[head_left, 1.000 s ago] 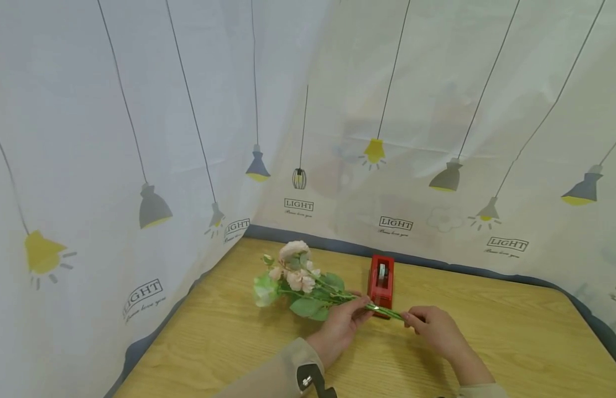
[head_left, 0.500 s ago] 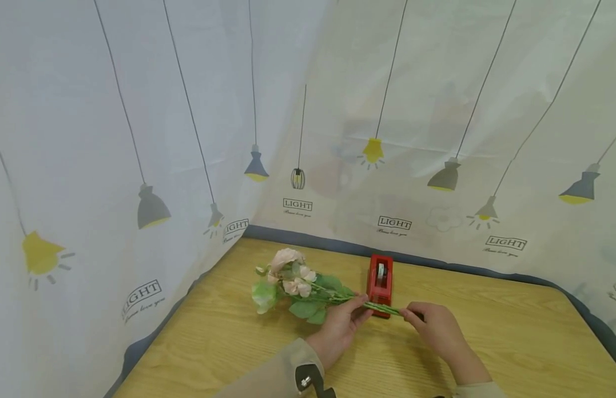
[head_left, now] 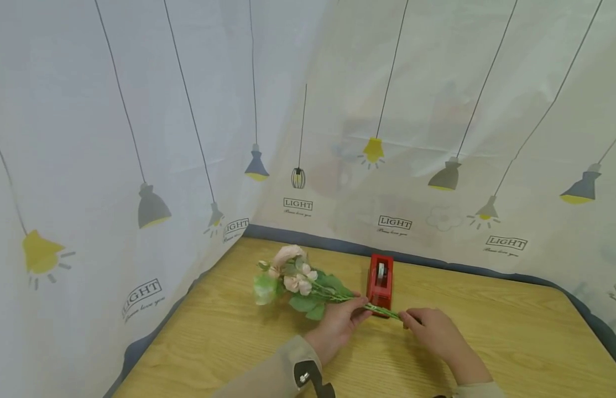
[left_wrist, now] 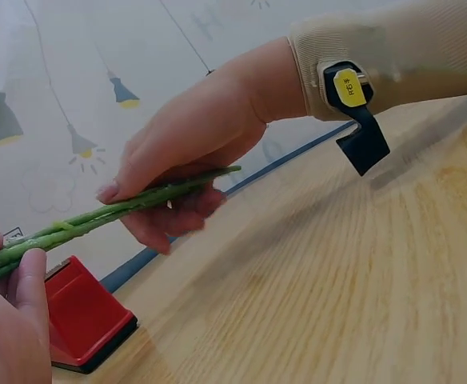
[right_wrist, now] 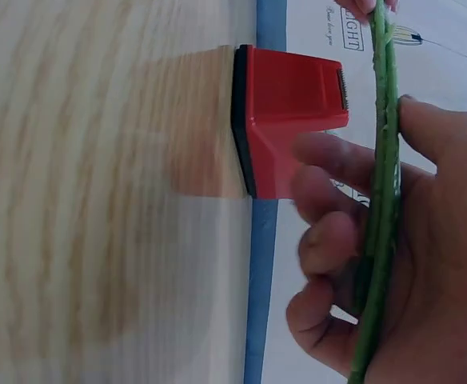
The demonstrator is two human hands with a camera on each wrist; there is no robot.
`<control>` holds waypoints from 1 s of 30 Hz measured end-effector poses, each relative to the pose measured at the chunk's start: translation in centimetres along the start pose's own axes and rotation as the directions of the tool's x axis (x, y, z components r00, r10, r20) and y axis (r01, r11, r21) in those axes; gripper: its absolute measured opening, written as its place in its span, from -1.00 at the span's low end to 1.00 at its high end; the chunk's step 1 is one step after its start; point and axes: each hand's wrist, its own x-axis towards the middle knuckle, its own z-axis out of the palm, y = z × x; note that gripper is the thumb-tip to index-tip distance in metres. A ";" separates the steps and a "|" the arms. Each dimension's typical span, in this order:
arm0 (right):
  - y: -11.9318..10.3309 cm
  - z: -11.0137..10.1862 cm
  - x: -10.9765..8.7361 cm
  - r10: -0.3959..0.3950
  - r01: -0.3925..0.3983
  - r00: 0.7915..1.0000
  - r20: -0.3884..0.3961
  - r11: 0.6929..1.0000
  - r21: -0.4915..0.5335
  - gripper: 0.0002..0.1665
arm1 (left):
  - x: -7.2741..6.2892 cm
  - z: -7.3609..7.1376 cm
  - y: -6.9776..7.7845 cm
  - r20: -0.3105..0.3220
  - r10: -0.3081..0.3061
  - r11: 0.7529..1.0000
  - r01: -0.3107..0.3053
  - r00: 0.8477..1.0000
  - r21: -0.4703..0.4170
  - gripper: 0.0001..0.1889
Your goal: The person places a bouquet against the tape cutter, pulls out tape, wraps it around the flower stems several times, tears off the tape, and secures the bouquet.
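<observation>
A small bunch of flowers (head_left: 298, 284), with pale pink and greenish-white blooms and green leaves, is held sideways above the table, blooms to the left. My left hand (head_left: 335, 329) pinches its green stems (left_wrist: 81, 226) between thumb and fingers below the leaves. Near the cut ends, my right hand (head_left: 437, 334) holds the same stems; the right wrist view shows them crossing the palm between the thumb (right_wrist: 429, 128) and loosely curled fingers. Just behind the stems stands a red tape dispenser (head_left: 381, 275) with a roll in it, partly covered by them in the head view.
The wooden table (head_left: 228, 342) has a dark blue edge strip (head_left: 333, 243) along the back and left. White sheets (head_left: 198, 110) printed with lamps hang behind it and on the left. The left sleeve carries a black wrist mount (head_left: 308, 376).
The blooms have dipped slightly and shifted a little left. My right hand has moved a little left along with the stem ends. Both hands keep their hold; the tape dispenser stays put.
</observation>
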 end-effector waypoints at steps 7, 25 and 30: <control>0.7 -0.2 -0.3 0.053 -0.070 0.993 0.103 0.984 0.161 -0.21 | 0.0 0.0 0.4 0.043 0.008 1.000 -0.010 0.999 0.030 -0.82; 1.2 -0.7 -0.1 0.057 -0.088 0.985 0.163 0.977 0.192 -0.32 | -0.6 0.0 0.4 0.113 0.024 0.997 -0.032 0.993 0.066 -0.74; 0.8 -0.7 -0.1 0.014 -0.034 0.990 0.140 0.989 0.143 -0.38 | -0.7 0.0 0.4 0.113 -0.001 0.998 -0.007 0.994 0.066 -0.73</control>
